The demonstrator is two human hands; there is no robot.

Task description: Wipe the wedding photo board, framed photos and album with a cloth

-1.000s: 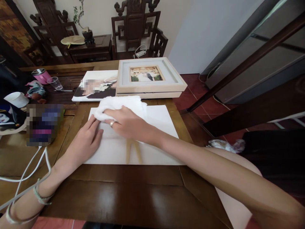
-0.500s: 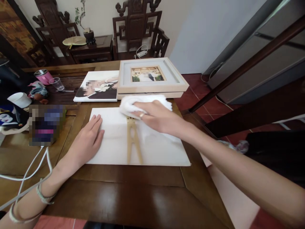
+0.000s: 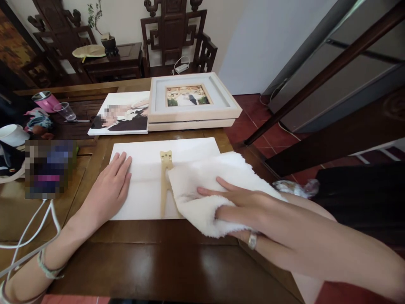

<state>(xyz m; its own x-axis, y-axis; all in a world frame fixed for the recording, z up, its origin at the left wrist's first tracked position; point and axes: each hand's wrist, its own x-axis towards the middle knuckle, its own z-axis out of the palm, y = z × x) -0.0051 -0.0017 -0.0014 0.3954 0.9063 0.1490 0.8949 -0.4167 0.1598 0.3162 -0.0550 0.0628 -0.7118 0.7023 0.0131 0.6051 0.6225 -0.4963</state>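
The white cloth (image 3: 218, 173) lies under and around the right hand (image 3: 249, 207), over the right-hand part of a white panel (image 3: 142, 194) that is flat on the tabletop (image 3: 126, 261). The right hand is closed on the cloth: some fingers spread across its top, while others are tucked into a fold near the ring. The cloth hides the panel's near right corner and hangs past its near edge, towards the person.

The left hand (image 3: 110, 185) rests palm down on the panel's left edge, its fingers straight and close together, gripping nothing.

The panel's longer side runs left to right, spanning the gap between the two hands. Across that direction lies the pale forked stand (image 3: 164, 181), its long axis running from the far side towards the person, narrow head away, legs splaying nearer. It sits to the left of the right hand and to the right of the left hand. The cloth's left edge reaches it and covers most of its right leg, so by way of the cloth the right hand is the nearer one.

Beyond the panel, well apart from both hands, are a photo print (image 3: 133, 112) and a light wooden frame (image 3: 196, 116), side by side
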